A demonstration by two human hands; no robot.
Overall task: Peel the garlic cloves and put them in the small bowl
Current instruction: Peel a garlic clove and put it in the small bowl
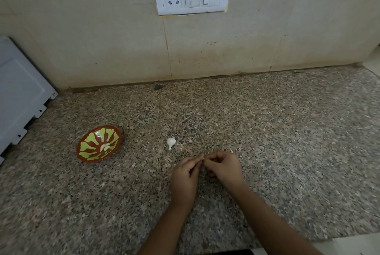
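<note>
Left hand (186,172) and right hand (222,167), fingers tight on 1 garlic clove (203,159); small bowl (90,145) well apart.

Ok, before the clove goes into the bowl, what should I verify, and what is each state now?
1. Grip: left hand and right hand both pinch the small garlic clove at their fingertips: ok.
2. Clove fully peeled: the fingers hide it: cannot tell.
3. Small red-brown bowl with green pattern sits upright on the speckled granite counter: ok.
4. Room in bowl: only a few pale peeled cloves inside: ok.
5. White unpeeled garlic piece lies apart from bowl and hands: ok.
</note>
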